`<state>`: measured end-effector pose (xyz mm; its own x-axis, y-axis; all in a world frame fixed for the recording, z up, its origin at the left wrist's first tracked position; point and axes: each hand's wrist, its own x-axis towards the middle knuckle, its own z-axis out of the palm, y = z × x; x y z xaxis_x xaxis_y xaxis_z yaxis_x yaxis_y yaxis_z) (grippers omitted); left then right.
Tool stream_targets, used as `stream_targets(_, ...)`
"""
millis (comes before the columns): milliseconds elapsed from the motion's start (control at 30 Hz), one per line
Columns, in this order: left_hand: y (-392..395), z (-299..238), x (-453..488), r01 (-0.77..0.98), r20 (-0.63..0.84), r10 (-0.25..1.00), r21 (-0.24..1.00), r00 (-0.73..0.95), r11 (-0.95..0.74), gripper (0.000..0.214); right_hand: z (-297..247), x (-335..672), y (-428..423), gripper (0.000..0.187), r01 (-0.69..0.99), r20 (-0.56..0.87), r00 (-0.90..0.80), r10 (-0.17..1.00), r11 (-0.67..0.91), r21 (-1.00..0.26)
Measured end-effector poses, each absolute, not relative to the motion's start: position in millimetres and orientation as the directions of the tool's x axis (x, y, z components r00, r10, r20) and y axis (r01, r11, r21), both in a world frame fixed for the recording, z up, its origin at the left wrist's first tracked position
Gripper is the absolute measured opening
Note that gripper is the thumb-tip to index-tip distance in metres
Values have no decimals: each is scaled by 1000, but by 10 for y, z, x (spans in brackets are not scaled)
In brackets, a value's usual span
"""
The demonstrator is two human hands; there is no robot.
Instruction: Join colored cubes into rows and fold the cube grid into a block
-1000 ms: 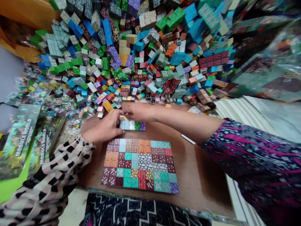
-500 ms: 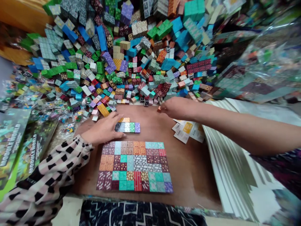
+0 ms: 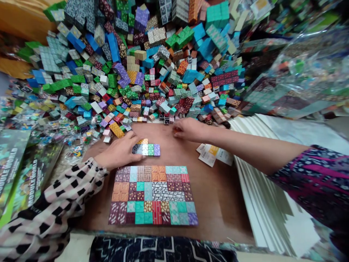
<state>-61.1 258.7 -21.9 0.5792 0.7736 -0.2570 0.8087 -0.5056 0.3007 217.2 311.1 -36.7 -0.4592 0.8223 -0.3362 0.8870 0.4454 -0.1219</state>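
On the brown board (image 3: 215,189) lies a flat mat of patterned blocks (image 3: 152,194). Just beyond it sits a short row of small blocks (image 3: 147,149), grey, white, green and purple, with orange ones behind. My left hand (image 3: 120,151) lies at the row's left end, thumb and fingers cupped round it. My right hand (image 3: 189,129) hovers over the board's far edge, right of the row, close to the heap of blocks (image 3: 152,72). Its fingers are curled together and what they pinch is hidden.
The huge heap of loose coloured blocks fills the far side. Green game boxes (image 3: 16,171) lie at the left. Paper slips (image 3: 212,154) and a stack of white sheets (image 3: 267,203) lie at the right. Clear bags of parts (image 3: 300,72) sit at the far right.
My right hand left the short row, reached right to the heap's edge, and has come back left a little. The left hand stayed at the row. The view shifted slightly.
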Motion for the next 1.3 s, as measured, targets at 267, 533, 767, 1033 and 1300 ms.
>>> stream_targets(267, 2584, -238, -587, 816, -241, 790, 311, 563, -487, 56, -398, 1890, 3112, 34, 951, -145, -294, 945, 275, -140)
stream_targets(533, 2563, -200, -569, 824, -255, 792, 307, 554, -477, 58, -464, 1712, 3156, 28, 956, -87, -262, 961, 246, -158)
stream_targets(767, 2576, -208, -578, 816, -262, 783, 323, 564, -480, 58, -428, 1868, 3180, 27, 944, -92, -301, 949, 283, -170)
stream_targets(1033, 2581, -231, -593, 808, -246, 784, 343, 570, -480, 55, -490, 1853, 3202, 30, 959, -99, -205, 974, 179, -219)
stream_targets(1300, 2565, -154, -559, 825, -280, 789, 340, 547, -451, 60, -429, 1766, 3115, 27, 959, -91, -218, 972, 196, -206)
